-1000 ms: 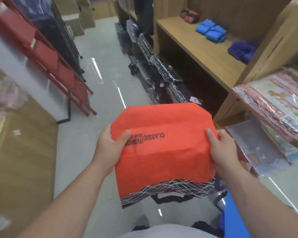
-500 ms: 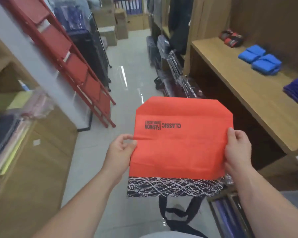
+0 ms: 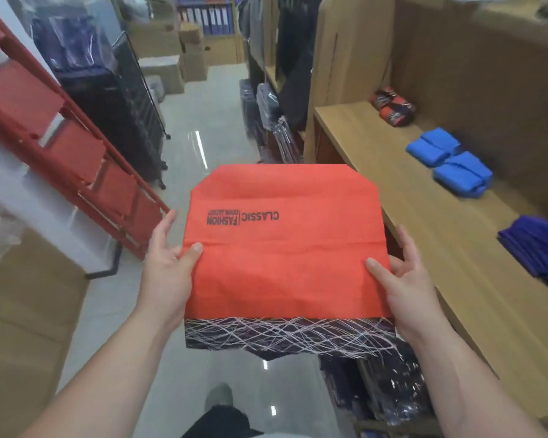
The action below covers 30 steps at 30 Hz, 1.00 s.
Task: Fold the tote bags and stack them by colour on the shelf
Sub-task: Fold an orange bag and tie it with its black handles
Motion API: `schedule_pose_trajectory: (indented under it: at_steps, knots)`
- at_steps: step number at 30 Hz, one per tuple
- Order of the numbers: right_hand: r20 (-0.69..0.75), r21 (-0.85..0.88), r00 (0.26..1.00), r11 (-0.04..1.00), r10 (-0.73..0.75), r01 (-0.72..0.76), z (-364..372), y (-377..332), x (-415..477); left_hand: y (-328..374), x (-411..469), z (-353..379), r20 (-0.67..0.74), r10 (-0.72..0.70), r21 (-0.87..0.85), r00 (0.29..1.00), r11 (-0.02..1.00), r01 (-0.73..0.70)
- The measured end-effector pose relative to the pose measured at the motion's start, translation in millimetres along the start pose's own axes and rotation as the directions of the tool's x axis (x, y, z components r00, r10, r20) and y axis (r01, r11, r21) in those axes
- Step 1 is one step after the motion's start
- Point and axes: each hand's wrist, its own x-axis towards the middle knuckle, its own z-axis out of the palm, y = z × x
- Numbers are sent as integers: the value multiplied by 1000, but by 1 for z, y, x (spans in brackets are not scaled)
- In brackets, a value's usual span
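Note:
I hold a red tote bag (image 3: 285, 248) flat in front of me, printed "CLASSIC FASHION", with a black band of white scribbled lines along its near edge. My left hand (image 3: 168, 263) pinches its left edge, thumb on top. My right hand (image 3: 405, 273) pinches the right edge the same way. To the right runs a wooden shelf (image 3: 424, 222). On it lie folded red-and-black bags (image 3: 393, 105) at the far end, folded blue bags (image 3: 450, 159) in the middle, and purple bags (image 3: 538, 245) nearest me.
A red folding ladder (image 3: 67, 147) leans at the left beside dark wrapped suitcases (image 3: 108, 99). Cardboard boxes (image 3: 171, 49) stand at the aisle's far end. Plastic-wrapped dark goods (image 3: 377, 384) sit under the shelf. The glossy floor aisle (image 3: 200, 153) runs straight ahead.
The view has swung right and up, bringing the shelf closer. Both hands shifted their hold on the bag's side edges; the dangling black straps are no longer seen below it.

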Motion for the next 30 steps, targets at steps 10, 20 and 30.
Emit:
schedule_pose_trajectory:
  at_steps: [10,20,30]
  knots:
    - [-285,-227,955,974,-88,22,-9,-20,123,-30,182,106,436,-21,573,900,778,-259]
    - [-463,-727,761,685,-455,-33,16,-87,197,10,341,223,678,287,412,677,614,-673]
    - [-347,-938,291,337,-892,-86,-27,-124,227,18,379,345,638,704,37,313,378,-925]
